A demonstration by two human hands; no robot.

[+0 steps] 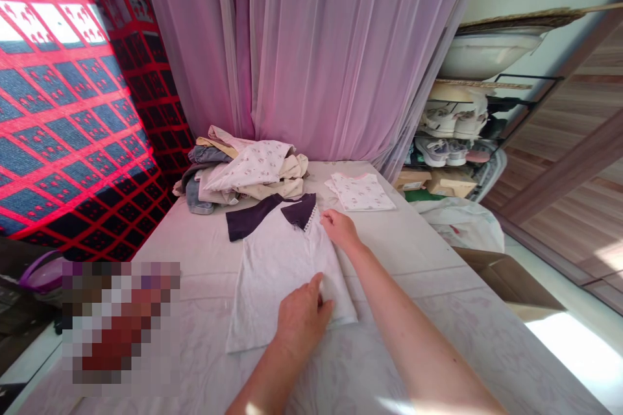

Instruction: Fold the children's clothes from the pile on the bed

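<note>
A white T-shirt point(275, 272) with dark sleeves lies spread on the covered surface, its collar end away from me. Its left sleeve reaches outward, while the right sleeve, edged with pale trim, is turned inward over the chest. Near the right shoulder, the bent fingers of my right hand point(339, 230) pinch the shirt's edge. My left hand point(302, 312) rests lower on the shirt, thumb and index finger closed around a bit of its fabric; the other fingers are partly hidden. Past my right hand is a folded white printed garment point(363, 192).
A heap of clothes point(248, 172) lies at the back left, before a purple curtain point(321, 52). To the right stand a shoe rack point(448, 104) and an open cardboard box point(506, 279). A red-and-black patterned cloth point(73, 117) hangs at left. One lower-left area is blurred out.
</note>
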